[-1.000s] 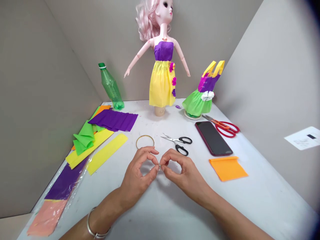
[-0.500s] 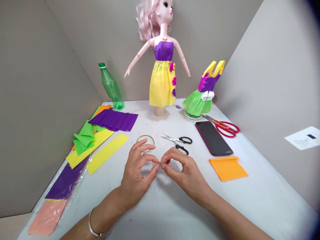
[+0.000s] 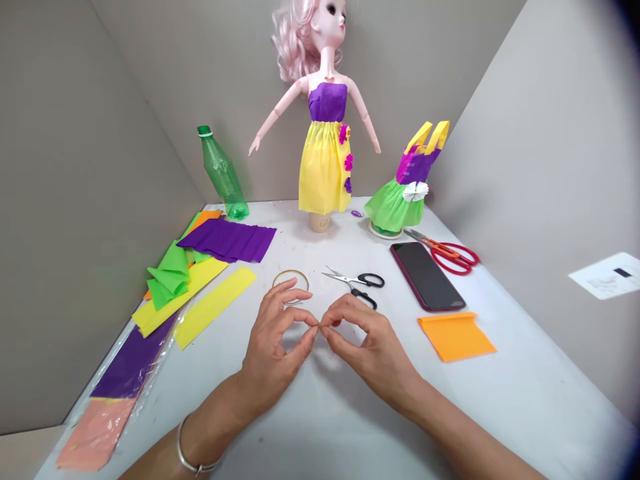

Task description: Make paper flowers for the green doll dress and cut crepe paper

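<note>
My left hand (image 3: 273, 340) and my right hand (image 3: 365, 340) meet at the fingertips, pinching a small thin metallic piece (image 3: 319, 327), perhaps wire, too small to make out fully. The fingers of my left hand lie over the near edge of a thin gold ring (image 3: 290, 275) on the white table (image 3: 320, 230). Just beyond my right hand are small black-handled scissors (image 3: 356, 283), their lower handle partly hidden behind my fingers.
A doll (image 3: 326, 133) in a purple and yellow paper dress stands at the back, beside a green paper dress (image 3: 395, 200). Crepe paper strips (image 3: 213, 307), a green bottle (image 3: 223, 177), a phone (image 3: 427, 277), red scissors (image 3: 453, 258) and orange paper (image 3: 455, 337) lie around.
The fingers of my left hand have spread and moved over the gold ring. Both hands keep pinching the small piece, and my right hand sits slightly higher in the view.
</note>
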Available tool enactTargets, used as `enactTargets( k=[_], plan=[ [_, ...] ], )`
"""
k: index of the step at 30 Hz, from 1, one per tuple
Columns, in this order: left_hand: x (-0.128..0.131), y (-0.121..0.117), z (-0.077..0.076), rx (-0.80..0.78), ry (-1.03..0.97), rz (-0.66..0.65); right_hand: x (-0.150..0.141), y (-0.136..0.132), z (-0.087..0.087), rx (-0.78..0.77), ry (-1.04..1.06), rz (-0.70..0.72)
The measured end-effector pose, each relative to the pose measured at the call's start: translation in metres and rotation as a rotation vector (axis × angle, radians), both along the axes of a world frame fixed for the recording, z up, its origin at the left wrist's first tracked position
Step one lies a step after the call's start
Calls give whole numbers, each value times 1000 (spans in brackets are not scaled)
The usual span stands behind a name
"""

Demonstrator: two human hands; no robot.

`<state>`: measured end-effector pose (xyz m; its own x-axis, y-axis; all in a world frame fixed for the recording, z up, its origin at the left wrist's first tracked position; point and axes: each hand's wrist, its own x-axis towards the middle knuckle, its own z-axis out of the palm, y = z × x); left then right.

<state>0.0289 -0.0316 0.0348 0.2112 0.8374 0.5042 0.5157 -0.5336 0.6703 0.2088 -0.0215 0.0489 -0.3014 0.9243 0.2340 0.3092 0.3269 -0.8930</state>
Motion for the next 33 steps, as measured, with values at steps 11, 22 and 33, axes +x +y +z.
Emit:
enactTargets(
  k=[11,22,33],
  plan=[
    [1,1,0,-89,-41,12,-1,1,6,-89,32,14],
    [2,0,1,-124,-55,-3,-1,0,3,-84,38,34],
    [-5,3,1,-443,-227,-48,3,3,9,-302,135,66]
  ],
)
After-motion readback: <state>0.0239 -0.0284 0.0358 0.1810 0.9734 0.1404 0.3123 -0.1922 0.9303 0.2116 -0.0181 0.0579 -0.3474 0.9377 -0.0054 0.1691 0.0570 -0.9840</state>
